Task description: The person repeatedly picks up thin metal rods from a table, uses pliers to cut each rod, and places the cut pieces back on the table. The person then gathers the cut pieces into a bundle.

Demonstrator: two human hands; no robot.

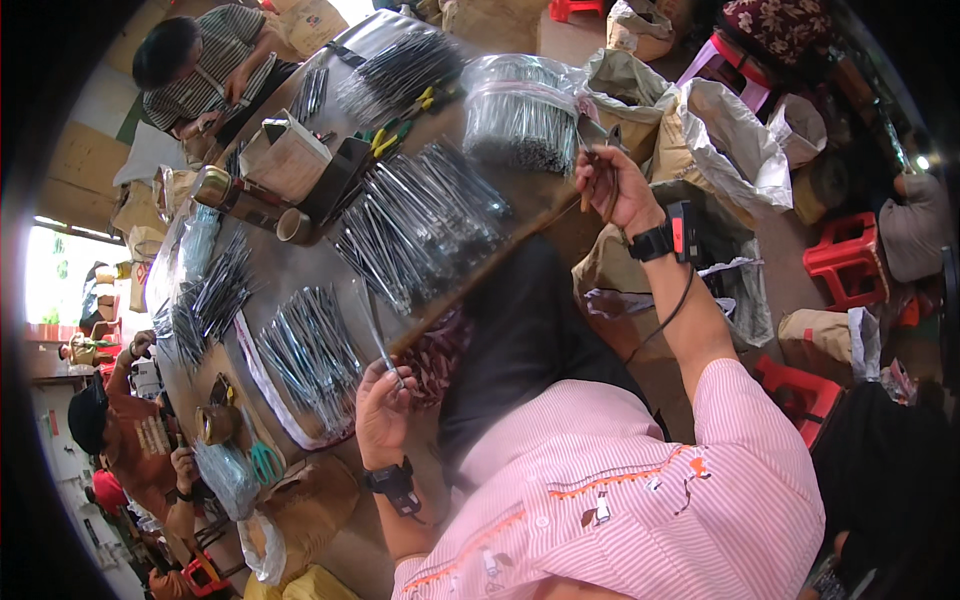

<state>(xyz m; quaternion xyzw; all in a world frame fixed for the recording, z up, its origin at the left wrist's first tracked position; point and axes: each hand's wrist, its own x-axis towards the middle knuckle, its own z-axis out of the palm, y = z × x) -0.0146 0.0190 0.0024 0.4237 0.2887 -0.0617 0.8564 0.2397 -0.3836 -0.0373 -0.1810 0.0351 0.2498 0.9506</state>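
My left hand (383, 412) is closed around the lower end of a thin grey metal strip (374, 325), which points up and away over the table's near edge. My right hand (622, 192) grips a pliers-like tool with brown handles (598, 190), held out past the table edge; its exact kind is hard to make out. Between the hands and farther in lies a wide row of dark metal strips (420, 220). A second bunch of strips (312, 345) is spread left of my left hand. Nearest my right hand stands a plastic-wrapped bundle of strips (522, 115).
A carton (285, 155), a cup (294, 226) and yellow-handled pliers (385, 142) sit on the table. One person (205, 75) works across it, another (135, 430) at far left. Open sacks (725, 140) and red stools (848, 262) stand on the right.
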